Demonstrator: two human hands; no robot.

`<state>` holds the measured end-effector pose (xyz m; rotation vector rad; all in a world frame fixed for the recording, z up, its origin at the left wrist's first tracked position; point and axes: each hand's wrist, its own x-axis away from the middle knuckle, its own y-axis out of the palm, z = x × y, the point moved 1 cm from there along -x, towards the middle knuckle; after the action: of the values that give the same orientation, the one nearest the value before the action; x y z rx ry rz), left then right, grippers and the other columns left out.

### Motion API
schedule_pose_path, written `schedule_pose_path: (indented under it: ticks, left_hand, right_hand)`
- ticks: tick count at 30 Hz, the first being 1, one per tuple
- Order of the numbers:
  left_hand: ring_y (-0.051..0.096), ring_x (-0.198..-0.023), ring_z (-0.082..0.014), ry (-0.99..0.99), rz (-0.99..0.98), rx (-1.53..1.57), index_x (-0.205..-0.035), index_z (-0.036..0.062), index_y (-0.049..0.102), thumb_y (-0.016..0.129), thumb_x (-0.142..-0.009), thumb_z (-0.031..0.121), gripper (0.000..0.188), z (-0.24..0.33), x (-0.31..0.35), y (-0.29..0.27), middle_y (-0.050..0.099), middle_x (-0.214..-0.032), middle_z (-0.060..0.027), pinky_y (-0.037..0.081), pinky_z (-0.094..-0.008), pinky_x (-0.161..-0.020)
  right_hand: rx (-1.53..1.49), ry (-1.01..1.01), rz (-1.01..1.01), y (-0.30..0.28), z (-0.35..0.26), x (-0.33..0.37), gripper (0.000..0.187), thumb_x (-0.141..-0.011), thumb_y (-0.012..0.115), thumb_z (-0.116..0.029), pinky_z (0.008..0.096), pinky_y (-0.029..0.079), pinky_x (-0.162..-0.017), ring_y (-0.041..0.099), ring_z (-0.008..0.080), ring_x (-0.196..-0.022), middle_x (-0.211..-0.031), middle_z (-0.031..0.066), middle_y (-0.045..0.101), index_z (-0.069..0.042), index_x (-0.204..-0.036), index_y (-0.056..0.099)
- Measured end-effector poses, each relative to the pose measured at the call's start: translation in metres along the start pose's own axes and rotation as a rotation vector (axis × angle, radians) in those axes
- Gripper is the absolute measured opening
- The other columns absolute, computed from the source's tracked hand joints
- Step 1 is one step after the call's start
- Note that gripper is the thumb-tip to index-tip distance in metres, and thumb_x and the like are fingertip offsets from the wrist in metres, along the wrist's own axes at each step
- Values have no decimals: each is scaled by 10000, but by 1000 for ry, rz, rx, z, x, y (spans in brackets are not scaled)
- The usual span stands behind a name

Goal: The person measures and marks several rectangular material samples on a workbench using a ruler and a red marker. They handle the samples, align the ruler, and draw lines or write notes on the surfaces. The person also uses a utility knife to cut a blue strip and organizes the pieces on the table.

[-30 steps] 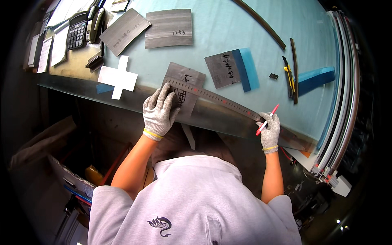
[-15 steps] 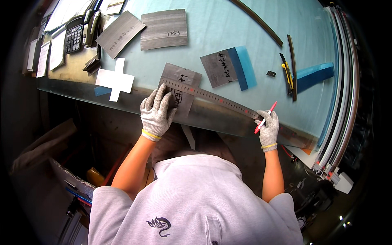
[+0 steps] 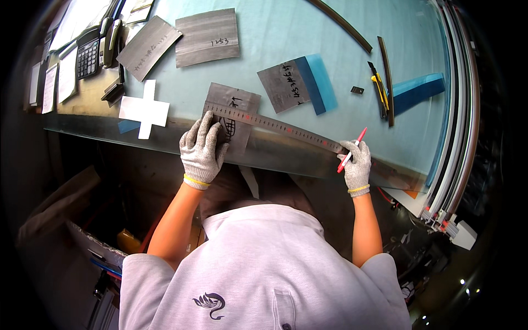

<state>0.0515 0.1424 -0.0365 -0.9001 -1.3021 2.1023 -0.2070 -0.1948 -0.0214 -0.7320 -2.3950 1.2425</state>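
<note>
A long steel ruler (image 3: 289, 130) lies slantwise over a grey sheet piece (image 3: 242, 100) with black marks, near the table's front edge. My gloved left hand (image 3: 200, 151) rests on the ruler's left end and the sheet, fingers stretched out and partly hiding the marks. At the ruler's right end, my gloved right hand (image 3: 358, 168) has its fingers closed around a red-and-white pen (image 3: 346, 160). The same hand touches the ruler's end, and its fingertips cover the exact contact. Beyond the ruler lies another grey piece (image 3: 281, 88) with a blue film strip (image 3: 319, 85).
A yellow utility knife (image 3: 378, 91) lies beside a dark strip (image 3: 388, 82) and blue film (image 3: 421, 93) at the right. A white paper cross (image 3: 144, 109), two grey sheets (image 3: 208, 38) and a calculator (image 3: 88, 58) are left. Metal rails (image 3: 462, 110) border the right edge.
The whole view has shifted slightly, so the table's contents appear farther left. Both hands keep their places on the ruler, and the pen stays in my right hand.
</note>
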Motion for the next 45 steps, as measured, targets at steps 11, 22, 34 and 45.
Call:
schedule_pose_path:
  ticks: [11, 22, 34, 45]
  left_hand:
    - [560, -1310, -359, -6, -7, 19, -1316, 74, 621, 787, -777, 182, 574, 1, -1, -2, 555, -1515, -156, 412, -465, -1072]
    - [523, -1321, -390, -39, -70, 81, -1411, 68, 578, 772, -832, 284, 647, -4, 0, -9, 517, -1523, -181, 365, -493, -1122]
    - [452, -1417, -374, -94, -70, -225, -1469, 50, 521, 704, -930, 394, 665, -88, -123, -6, 478, -1577, -134, 330, -516, -1157]
    - [539, -1192, -357, -22, -101, 12, -1411, 81, 589, 774, -840, 293, 637, -36, -143, 9, 581, -1260, -146, 410, -505, -1031]
  right_hand:
    - [49, -26, 29, -2, -4, -1, 460, -665, 810, 58, 405, 508, -900, 609, 300, -1018, -1020, 89, 610, -76, -1100, 742]
    - [-260, 107, 5, -7, -9, 0, 497, -696, 744, 175, 385, 533, -928, 619, 277, -1070, -1089, 104, 590, -45, -1139, 702]
    - [-442, 329, 202, 6, -17, -4, 485, -787, 662, 205, 327, 535, -952, 612, 194, -1082, -1202, 69, 530, -31, -1211, 661]
    - [-442, 255, 225, 23, -62, -48, 482, -780, 675, 192, 332, 538, -936, 621, 198, -1048, -1184, 80, 537, -26, -1210, 662]
